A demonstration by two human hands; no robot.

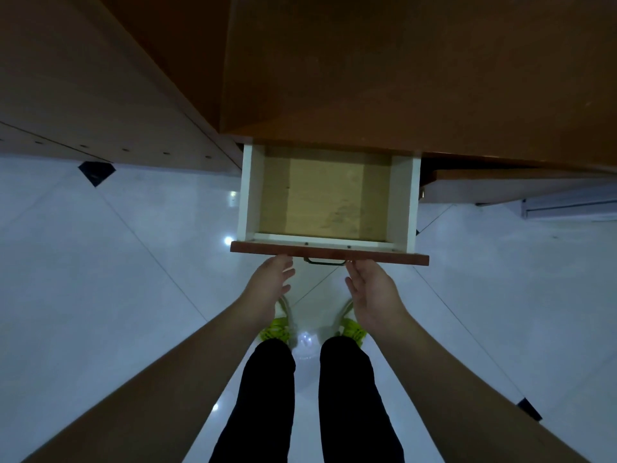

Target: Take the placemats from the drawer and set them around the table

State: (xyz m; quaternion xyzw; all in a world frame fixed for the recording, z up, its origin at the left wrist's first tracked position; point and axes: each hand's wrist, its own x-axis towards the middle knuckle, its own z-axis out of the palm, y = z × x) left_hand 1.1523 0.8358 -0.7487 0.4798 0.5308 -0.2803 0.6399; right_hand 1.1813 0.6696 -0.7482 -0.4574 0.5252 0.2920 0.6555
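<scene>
A drawer [247,195] with white side walls and a red-brown front panel [384,258] stands pulled out from under the brown table top [400,78]. Its pale wooden bottom shows, and no placemat is visible inside. A small metal handle [324,261] hangs under the front panel. My left hand [270,282] reaches up to the panel's lower edge left of the handle, fingers relaxed. My right hand [374,292] does the same just right of the handle, fingertips at the panel. Neither hand holds anything.
A light wooden cabinet side [100,95] runs along the left. Glossy white floor tiles [100,262] with small black corner insets lie below. My legs in black trousers [267,396] and green-laced shoes stand directly under the drawer. Another brown panel [500,185] sits to the right.
</scene>
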